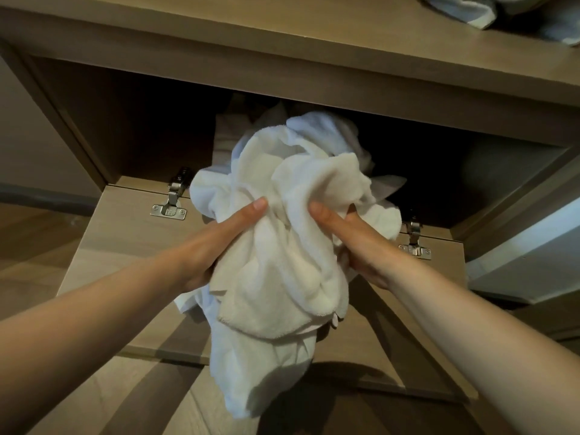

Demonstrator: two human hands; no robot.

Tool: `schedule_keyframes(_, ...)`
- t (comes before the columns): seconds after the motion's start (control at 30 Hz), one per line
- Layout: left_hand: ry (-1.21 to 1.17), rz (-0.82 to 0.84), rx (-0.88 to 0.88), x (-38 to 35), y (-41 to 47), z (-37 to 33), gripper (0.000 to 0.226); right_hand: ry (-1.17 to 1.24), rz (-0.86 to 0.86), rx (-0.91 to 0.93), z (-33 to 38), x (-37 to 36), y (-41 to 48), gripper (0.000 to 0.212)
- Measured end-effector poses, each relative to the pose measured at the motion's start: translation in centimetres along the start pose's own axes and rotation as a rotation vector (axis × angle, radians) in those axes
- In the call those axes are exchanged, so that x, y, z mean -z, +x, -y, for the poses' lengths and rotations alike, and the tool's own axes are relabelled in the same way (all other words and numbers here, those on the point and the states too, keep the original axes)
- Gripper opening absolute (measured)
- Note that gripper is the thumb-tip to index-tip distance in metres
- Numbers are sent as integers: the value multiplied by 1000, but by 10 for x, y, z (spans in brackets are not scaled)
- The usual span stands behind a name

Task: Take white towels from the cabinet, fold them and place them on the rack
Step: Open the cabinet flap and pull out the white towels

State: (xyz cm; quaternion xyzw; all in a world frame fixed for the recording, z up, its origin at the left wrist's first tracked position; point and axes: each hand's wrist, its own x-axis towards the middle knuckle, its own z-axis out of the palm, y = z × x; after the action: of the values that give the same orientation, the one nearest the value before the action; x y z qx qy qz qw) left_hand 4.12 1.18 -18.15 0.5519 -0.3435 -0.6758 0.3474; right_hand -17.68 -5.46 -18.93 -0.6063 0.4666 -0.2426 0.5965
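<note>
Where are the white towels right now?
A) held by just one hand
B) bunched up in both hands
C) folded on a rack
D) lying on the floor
B: the left hand and the right hand both hold the crumpled white towels in front of the open cabinet.

The left arm (94,312) and the right arm (470,315) are bare and stretched forward, drawing in toward each other at the wrists. The left hand (216,246) grips the left side of a bunch of white towels (282,277) with its thumb laid straight across the top, its fingers hidden under the cloth. The right hand (361,246) grips the right side the same way, with its thumb pressed on top and its fingers curled into the folds.
</note>
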Motion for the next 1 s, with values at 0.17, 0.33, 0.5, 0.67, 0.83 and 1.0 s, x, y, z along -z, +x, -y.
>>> schedule_keyframes(0.17,-27,22,-19,-3,-6,3,82,86,-39,39,1,-10,-13,101)
schedule_keyframes(0.33,0,31,-86,-9,-11,0,78,169,-75,34,2,-11,-27,104)
schedule_keyframes(0.5,0,25,-106,-15,-20,-6,77,198,-127,-5,9,-12,-35,112)
schedule_keyframes(0.67,-35,6,-97,-26,-42,-28,66,210,-149,-33,30,-14,-54,100)
schedule_keyframes(0.83,-21,40,8,-41,-86,-66,57,334,-199,-220,66,-21,-94,104)
schedule_keyframes(1.0,25,13,-2,-61,-137,-123,49,166,-197,-246,137,-13,-136,79)
